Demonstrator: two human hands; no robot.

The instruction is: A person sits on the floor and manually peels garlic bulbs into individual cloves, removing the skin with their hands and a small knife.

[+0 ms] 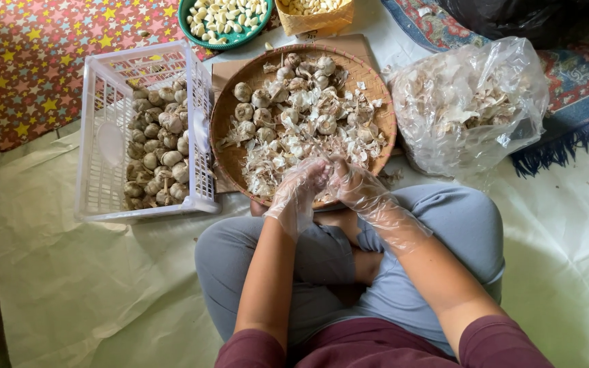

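Round woven tray (230, 146) kept close against knees, garlic bulbs (267, 109) and papery skins (274, 160) piled on it. Gloved left hand (299, 185) and right hand (354, 184) met at near rim, fingers curled together. Grip contents hidden, can't tell. Best worked low over tray so skins get caught.
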